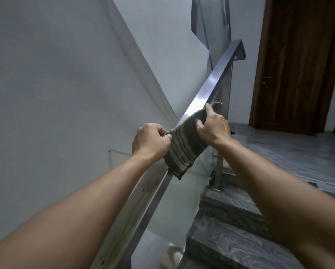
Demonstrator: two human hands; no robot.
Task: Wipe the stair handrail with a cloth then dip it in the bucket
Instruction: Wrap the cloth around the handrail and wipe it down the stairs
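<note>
A square steel handrail (pixel 213 82) runs diagonally from the lower left up to the landing at the upper right, on top of a glass panel. A dark olive cloth with pale stripes (pixel 182 150) is draped over the rail at its middle. My left hand (pixel 151 141) pinches the cloth's left edge in a closed fist. My right hand (pixel 213 125) grips the cloth's upper end against the rail. The bucket is not in view.
Grey marble steps (pixel 230 230) rise on the right of the rail to a landing (pixel 290 150) with a brown wooden door (pixel 298 61). A steel post (pixel 219 171) holds the glass by the steps. A white wall (pixel 56 84) fills the left side.
</note>
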